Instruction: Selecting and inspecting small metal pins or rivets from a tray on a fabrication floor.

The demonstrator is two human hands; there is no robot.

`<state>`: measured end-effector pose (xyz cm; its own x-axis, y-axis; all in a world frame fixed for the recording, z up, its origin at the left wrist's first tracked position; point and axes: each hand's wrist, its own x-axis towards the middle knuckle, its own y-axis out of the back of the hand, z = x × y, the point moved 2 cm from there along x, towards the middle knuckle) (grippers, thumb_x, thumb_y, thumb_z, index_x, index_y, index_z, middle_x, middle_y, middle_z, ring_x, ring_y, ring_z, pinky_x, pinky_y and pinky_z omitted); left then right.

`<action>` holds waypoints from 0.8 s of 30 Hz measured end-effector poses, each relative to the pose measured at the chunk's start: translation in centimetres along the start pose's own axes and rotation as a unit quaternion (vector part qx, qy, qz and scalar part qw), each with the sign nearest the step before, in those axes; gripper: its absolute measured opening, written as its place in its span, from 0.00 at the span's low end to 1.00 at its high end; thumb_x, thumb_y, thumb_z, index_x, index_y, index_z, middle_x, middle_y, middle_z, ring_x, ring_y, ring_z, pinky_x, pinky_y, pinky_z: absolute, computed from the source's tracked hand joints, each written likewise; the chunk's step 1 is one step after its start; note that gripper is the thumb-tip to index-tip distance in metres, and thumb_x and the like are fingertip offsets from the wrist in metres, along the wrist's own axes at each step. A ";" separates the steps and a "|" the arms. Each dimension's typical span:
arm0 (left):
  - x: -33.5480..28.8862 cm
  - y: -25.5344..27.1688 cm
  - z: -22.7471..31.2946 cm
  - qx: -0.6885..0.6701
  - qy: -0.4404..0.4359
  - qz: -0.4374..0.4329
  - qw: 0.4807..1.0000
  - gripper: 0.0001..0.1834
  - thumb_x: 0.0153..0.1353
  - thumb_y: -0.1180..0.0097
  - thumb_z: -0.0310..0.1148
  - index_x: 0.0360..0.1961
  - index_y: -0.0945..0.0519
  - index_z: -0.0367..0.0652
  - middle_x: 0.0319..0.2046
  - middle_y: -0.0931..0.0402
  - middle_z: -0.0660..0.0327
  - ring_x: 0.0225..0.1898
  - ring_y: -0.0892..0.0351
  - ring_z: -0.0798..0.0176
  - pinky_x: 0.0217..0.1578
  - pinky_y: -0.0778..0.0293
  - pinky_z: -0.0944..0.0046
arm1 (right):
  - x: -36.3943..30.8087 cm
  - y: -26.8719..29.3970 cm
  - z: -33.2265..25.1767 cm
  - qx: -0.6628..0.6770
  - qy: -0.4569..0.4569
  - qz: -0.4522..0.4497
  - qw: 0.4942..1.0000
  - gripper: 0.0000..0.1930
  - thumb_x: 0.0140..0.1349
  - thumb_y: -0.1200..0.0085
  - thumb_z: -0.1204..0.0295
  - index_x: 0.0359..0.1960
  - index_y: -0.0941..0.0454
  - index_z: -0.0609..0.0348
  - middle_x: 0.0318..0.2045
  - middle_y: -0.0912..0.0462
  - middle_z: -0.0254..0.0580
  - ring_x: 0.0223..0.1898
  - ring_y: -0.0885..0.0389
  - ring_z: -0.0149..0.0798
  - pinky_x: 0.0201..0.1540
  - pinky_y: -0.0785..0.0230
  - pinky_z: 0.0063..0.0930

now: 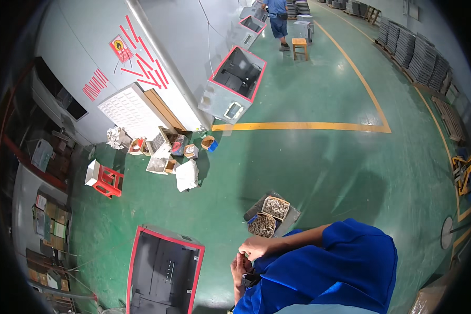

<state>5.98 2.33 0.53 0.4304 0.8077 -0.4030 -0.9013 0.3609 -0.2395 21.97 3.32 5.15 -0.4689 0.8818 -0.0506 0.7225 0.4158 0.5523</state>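
Observation:
My right hand (pixel 255 247) reaches in from the right, and its bent fingers meet those of my left hand (pixel 239 268). Both hands are closed around something too small to make out. A dark watch or band sits near my left wrist. Just beyond the hands, two open boxes of small metal fasteners (pixel 261 225) rest on a dark tray (pixel 289 222) on the floor. To the left stands a grey metal cabinet (pixel 165 272) with a red-edged opening, its dark interior showing a row of small studs. The hands are apart from the cabinet.
A similar cabinet (pixel 233 78) stands by the wall, with others behind it. A person (pixel 277 21) walks near a wooden stool (pixel 300 46). Small boxes of parts (pixel 159 146), a white bag (pixel 187 175) and a red stool (pixel 110 180) are ahead left. Stacked panels (pixel 411 55) line the right.

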 end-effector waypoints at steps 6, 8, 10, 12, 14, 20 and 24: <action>0.7 -1.1 0.2 0.013 -0.022 0.003 1.000 0.23 0.68 0.61 0.49 0.30 0.23 0.40 0.14 0.38 0.76 0.14 0.47 0.80 0.14 0.54 0.74 | 0.1 0.9 0.6 0.049 -0.014 -0.033 0.998 0.11 0.43 0.43 0.69 0.27 0.25 0.63 0.25 0.21 0.52 0.30 0.22 0.51 0.30 0.34 0.42; 0.7 -1.8 1.0 0.043 -0.042 0.013 0.998 0.24 0.68 0.61 0.49 0.30 0.23 0.40 0.14 0.38 0.76 0.14 0.47 0.80 0.14 0.54 0.74 | 0.2 0.8 0.7 0.042 0.009 0.009 0.999 0.12 0.45 0.44 0.68 0.29 0.26 0.63 0.24 0.22 0.52 0.29 0.23 0.52 0.30 0.34 0.42; -0.2 -1.1 0.5 0.006 -0.044 0.046 0.998 0.24 0.68 0.62 0.49 0.29 0.23 0.40 0.14 0.38 0.75 0.14 0.47 0.80 0.15 0.54 0.74 | 0.2 0.5 -0.5 0.030 0.028 0.014 0.999 0.12 0.47 0.45 0.67 0.31 0.25 0.62 0.25 0.22 0.51 0.30 0.23 0.53 0.31 0.33 0.42; -0.6 -0.7 1.2 0.042 -0.049 0.064 0.996 0.25 0.69 0.63 0.47 0.28 0.24 0.39 0.15 0.37 0.74 0.16 0.44 0.79 0.15 0.52 0.72 | 0.5 1.3 -1.5 0.041 0.014 0.004 0.999 0.11 0.47 0.45 0.67 0.31 0.24 0.58 0.26 0.21 0.48 0.30 0.22 0.52 0.31 0.32 0.41; -0.1 -0.3 1.2 0.039 -0.014 0.070 0.997 0.24 0.69 0.63 0.46 0.26 0.24 0.40 0.15 0.36 0.73 0.16 0.43 0.78 0.15 0.51 0.72 | 1.0 0.8 -0.8 0.038 -0.003 0.042 0.998 0.10 0.47 0.44 0.66 0.30 0.21 0.56 0.26 0.20 0.46 0.28 0.20 0.47 0.31 0.31 0.38; 0.8 1.0 -0.3 -0.016 0.002 0.039 0.999 0.21 0.69 0.63 0.47 0.26 0.31 0.42 0.12 0.43 0.71 0.12 0.48 0.76 0.13 0.52 0.72 | 1.8 1.3 -1.2 0.084 -0.027 0.063 0.994 0.09 0.50 0.42 0.67 0.26 0.22 0.60 0.23 0.20 0.47 0.27 0.20 0.46 0.29 0.31 0.35; -0.1 1.8 -1.3 -0.090 0.018 0.027 0.995 0.22 0.68 0.60 0.48 0.26 0.29 0.40 0.13 0.40 0.71 0.13 0.45 0.76 0.14 0.47 0.73 | 2.4 0.2 -1.5 0.093 -0.008 0.023 0.995 0.09 0.51 0.43 0.68 0.27 0.22 0.63 0.23 0.21 0.48 0.26 0.21 0.47 0.30 0.31 0.34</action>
<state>4.39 2.28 -0.96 0.3856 0.8055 -0.4499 -0.9013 0.2246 -0.3703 20.26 5.24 6.39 -0.4255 0.9039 -0.0433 0.8257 0.4073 0.3903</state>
